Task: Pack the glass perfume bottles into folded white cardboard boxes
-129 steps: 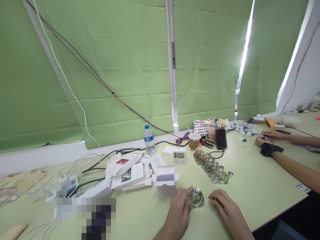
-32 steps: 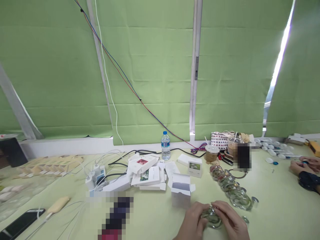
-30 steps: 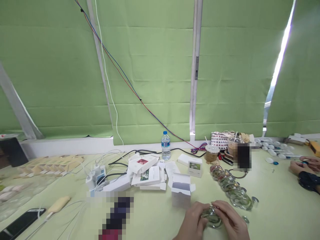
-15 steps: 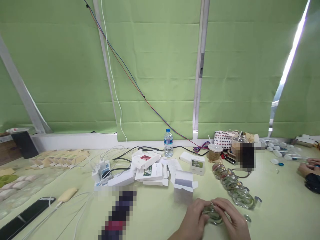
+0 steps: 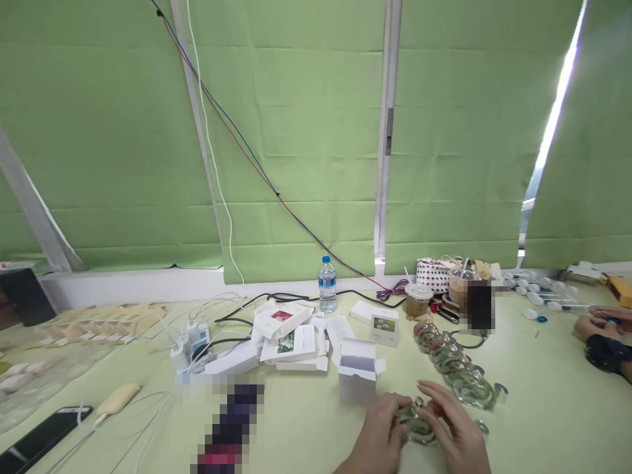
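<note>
My left hand (image 5: 378, 431) is closed on the left side of a clear, round, green-tinted item (image 5: 417, 429) on the table; its exact kind is hard to make out. My right hand (image 5: 454, 428) is at its right side, thumb and fingers around a small silver cap (image 5: 419, 401) at its top. Beside my right hand lies a loose silver lid (image 5: 482, 426). Behind it, a row of similar clear green and reddish items (image 5: 459, 368) runs back across the table, with another silver lid (image 5: 501, 390) at its near end.
An open white box (image 5: 357, 382) stands just beyond my left hand. Behind it are flattened picture boxes (image 5: 293, 342), a water bottle (image 5: 326, 286) and a drink cup (image 5: 417, 301). Cables, a phone (image 5: 44, 434) and a charger lie left. Another person's hands (image 5: 600, 326) work at far right.
My right index finger has lifted from the green-tinted item, showing the silver cap between the fingers. My left hand keeps its hold. The whole view has shifted slightly.
</note>
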### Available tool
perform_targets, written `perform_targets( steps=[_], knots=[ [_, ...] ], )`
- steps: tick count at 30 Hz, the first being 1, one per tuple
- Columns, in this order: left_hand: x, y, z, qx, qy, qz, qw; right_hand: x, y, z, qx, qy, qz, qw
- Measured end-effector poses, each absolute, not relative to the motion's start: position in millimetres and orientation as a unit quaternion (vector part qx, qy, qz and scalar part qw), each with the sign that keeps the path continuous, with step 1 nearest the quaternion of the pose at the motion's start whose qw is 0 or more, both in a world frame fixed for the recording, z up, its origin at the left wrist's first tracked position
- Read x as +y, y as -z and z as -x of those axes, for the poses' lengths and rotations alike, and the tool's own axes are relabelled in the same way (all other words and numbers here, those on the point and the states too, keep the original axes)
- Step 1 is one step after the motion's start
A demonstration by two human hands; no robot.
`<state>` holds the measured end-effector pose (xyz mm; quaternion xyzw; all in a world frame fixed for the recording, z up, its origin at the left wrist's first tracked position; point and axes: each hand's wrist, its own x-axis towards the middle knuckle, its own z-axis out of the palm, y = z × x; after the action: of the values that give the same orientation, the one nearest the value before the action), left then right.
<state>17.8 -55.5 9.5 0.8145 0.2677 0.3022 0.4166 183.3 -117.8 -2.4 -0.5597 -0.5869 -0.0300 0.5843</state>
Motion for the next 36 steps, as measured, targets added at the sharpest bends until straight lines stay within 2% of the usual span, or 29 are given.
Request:
perform_targets(
  steps=[4, 8, 12, 16, 21, 25, 36],
  knots=[
    [-56.2, -7.7, -17.7, 0.275, -0.301, -0.811, 0.419, -129.7, 8.6, -201.6, -0.546, 0.114, 0.595, 0.579],
    [-56.7, -6.9, -18.4, 0.283, -0.294, -0.81, 0.421, -140.9, 19.9, -228.4, -0.506, 0.185, 0.661, 0.522],
    [-55.9, -5.7, -19.6, 0.275, -0.298, -0.813, 0.417, -144.5, 40.0, -244.1, -0.509, 0.159, 0.706, 0.466],
    [-56.3, -6.3, -20.1, 0.277, -0.296, -0.812, 0.42, -143.4, 34.2, -233.8, -0.494, 0.094, 0.698, 0.509],
    [-56.9, -6.5, -19.2, 0.267, -0.306, -0.814, 0.416, -131.9, -10.9, -196.0, -0.514, 0.015, 0.619, 0.594],
    [-56.6, -4.8, -18.8, 0.264, -0.302, -0.817, 0.414, -119.6, -23.6, -179.4, -0.583, 0.053, 0.569, 0.578],
    [-58.6, -9.2, -20.1, 0.237, -0.318, -0.817, 0.419, -119.7, -11.7, -181.3, -0.661, 0.101, 0.525, 0.527]
  ],
)
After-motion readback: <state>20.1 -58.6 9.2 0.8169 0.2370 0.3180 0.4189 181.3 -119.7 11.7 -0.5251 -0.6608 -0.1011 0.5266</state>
